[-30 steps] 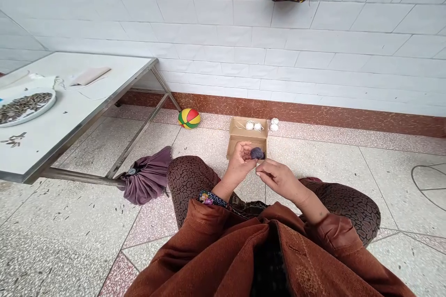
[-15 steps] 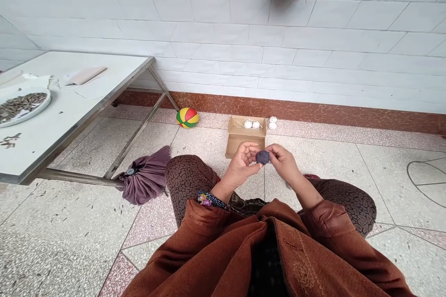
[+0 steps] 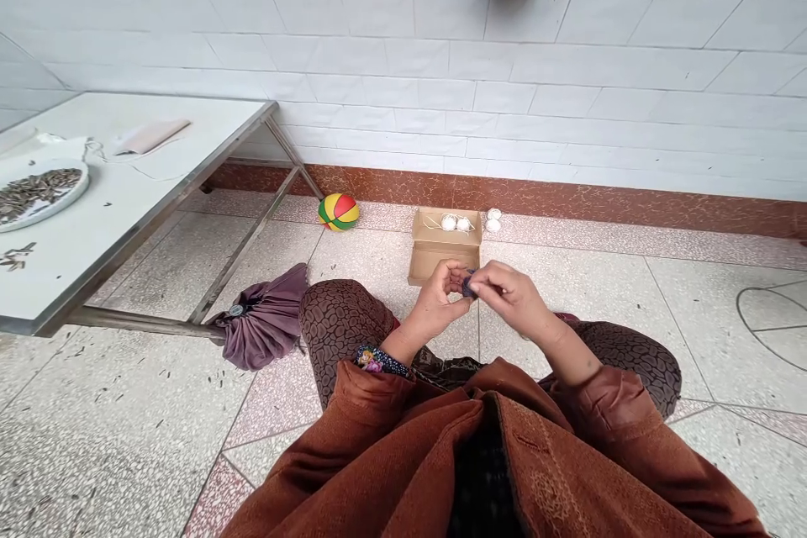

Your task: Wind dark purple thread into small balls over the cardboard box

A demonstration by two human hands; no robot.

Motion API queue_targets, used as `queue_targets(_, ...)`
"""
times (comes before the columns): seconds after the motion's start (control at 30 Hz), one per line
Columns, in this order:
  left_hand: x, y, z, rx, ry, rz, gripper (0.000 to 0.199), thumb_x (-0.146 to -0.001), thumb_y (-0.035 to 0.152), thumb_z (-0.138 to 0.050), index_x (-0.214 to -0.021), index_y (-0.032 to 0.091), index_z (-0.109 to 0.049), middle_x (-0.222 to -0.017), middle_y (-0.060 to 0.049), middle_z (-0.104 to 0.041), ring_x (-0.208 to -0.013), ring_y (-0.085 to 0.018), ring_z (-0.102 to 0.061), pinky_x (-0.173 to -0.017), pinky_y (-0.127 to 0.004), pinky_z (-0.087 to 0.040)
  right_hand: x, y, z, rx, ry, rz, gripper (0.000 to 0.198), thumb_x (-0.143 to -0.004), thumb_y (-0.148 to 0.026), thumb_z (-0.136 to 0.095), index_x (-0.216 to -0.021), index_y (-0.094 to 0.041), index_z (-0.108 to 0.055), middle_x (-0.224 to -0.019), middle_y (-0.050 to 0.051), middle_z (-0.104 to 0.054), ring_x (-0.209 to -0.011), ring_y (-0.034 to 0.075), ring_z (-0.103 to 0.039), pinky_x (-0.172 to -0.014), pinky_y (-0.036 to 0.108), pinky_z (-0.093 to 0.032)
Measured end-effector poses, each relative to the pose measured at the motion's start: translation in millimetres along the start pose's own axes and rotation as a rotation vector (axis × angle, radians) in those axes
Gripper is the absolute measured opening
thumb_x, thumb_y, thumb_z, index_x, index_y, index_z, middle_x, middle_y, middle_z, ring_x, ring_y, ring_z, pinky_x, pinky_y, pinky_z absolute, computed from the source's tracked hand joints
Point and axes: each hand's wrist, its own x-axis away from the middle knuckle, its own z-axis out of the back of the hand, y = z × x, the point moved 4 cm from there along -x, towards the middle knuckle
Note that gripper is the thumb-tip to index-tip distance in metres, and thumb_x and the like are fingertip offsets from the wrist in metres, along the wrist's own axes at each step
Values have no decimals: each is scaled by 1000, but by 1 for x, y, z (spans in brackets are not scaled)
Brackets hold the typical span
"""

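A small round dark purple-blue yarn ball (image 3: 467, 287) is held in the left hand (image 3: 440, 297), touching the narrow, pinched right hand (image 3: 512, 298).

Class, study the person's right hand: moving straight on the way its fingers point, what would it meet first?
The dark ball, which the right hand appears to touch at its fingertips. Just beyond is the left hand, though depth is hard to judge from this single view.
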Motion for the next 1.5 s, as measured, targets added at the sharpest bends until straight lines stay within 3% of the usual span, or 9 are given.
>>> queue_targets(0.13, 4, 6, -5, 88, -87, -16, 51, -72, 16, -77, -116, 23, -52, -107, -4, -64, -101, -17, -63, -92, -35, -49, -6, 26, 6, 3, 111, -148, 16, -98, -32, -59, -87, -23, -66, -80, 2, -66, -76, 17, -61, -71, 30, -48)
queue_targets(0.3, 4, 0, 1, 242, -20, 24, 55, -73, 21, -81, -119, 25, -52, -107, -2, -64, -98, -15, -63, -89, -32, -49, 12, 52, -15, -70, 127, -285, 26, -98, -43, -54, -85, -22, -64, -78, 1, -64, -73, 18, -59, -70, 30, -48)
queue_targets(0.5, 0, -10, 9, 226, 127, 53, 55, -71, 19, -81, -118, 24, -51, -102, -1, -63, -94, -14, -63, -90, -32, -48, 32, 38, -33, -5, 44, -177, 24, -101, -37, -53, -83, -24, -61, -78, 2, -62, -75, 19, -60, -71, 31, -49)
queue_targets(0.7, -2, -9, 11, 6, 142, 31, 56, -66, 12, -78, -114, 21, -51, -100, -2, -63, -92, -15, -62, -86, -32, -49, 22, 3, -22, -11, -152, 11, 15, -102, -29, -54, -93, -23, -64, -82, 3, -63, -77, 18, -61, -72, 30, -48)
queue_targets(0.87, 4, 0, 1, -53, -27, -16, 52, -70, 11, -74, -116, 22, -52, -103, -3, -64, -97, -17, -62, -89, -35, -49, -1, 9, 1, 7, -37, -29, 17, -101, -32, -57, -91, -24, -68, -84, 3, -66, -80, 18, -63, -74, 31, -49)
queue_targets(1.03, 7, 5, -4, 119, -101, 13, 53, -72, 17, -77, -119, 24, -52, -105, -3, -63, -94, -15, -62, -89, -33, -48, 1, 40, 0, -19, 120, -186, 20, -98, -37, -59, -87, -23, -68, -82, 3, -67, -78, 18, -63, -75, 32, -50)
queue_targets(1.23, 5, -2, 2, 348, 52, 65, 57, -72, 26, -82, -119, 25, -51, -105, -2, -62, -96, -15, -61, -88, -31, -48, 29, 52, -30, -31, 88, -238, 27, -100, -41, -55, -82, -23, -63, -77, 2, -63, -74, 18, -61, -70, 31, -50)
queue_targets(1.4, 1, -9, 13, 170, 189, 78, 57, -67, 18, -80, -116, 24, -51, -103, -1, -60, -95, -15, -62, -84, -29, -47, 35, 26, -36, 23, -63, -89, 21, -103, -32, -52, -88, -23, -64, -81, 3, -63, -78, 19, -62, -75, 32, -51)
queue_targets(1.5, 2, -9, 13, 42, 183, 77, 56, -66, 17, -79, -114, 23, -50, -104, -2, -60, -88, -14, -62, -78, -28, -45, 30, 9, -28, 46, -114, -8, 21, -104, -31, -52, -91, -24, -66, -80, 3, -62, -78, 19, -61, -73, 31, -50)
